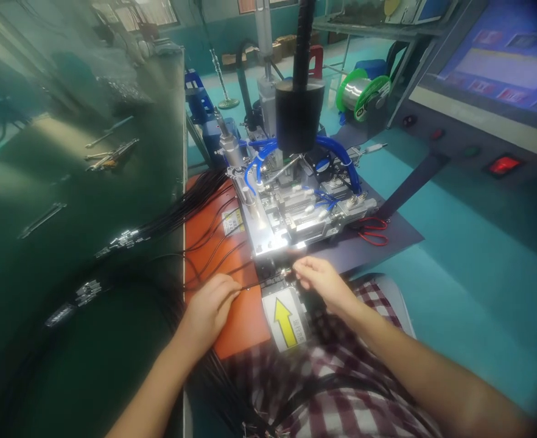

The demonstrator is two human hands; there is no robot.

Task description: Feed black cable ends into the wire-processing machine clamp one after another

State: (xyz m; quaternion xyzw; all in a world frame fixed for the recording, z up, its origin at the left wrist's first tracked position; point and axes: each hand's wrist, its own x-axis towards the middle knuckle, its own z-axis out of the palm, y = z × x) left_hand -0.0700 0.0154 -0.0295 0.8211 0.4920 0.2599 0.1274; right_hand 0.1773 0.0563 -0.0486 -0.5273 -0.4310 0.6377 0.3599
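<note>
My left hand (211, 307) pinches a black cable (254, 284); my right hand (316, 277) pinches closed at its metallic end (287, 272).

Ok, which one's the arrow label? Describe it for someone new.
Find the metal machine with blue tubes, then the orange board on its left. Beside the board's near right edge is a white label. Its big yellow arrow sets it apart from the smaller label lying on the board.

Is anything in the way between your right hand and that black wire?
Nothing I can see. The right hand is close to the far end of the black wire, which the left hand holds.
</note>
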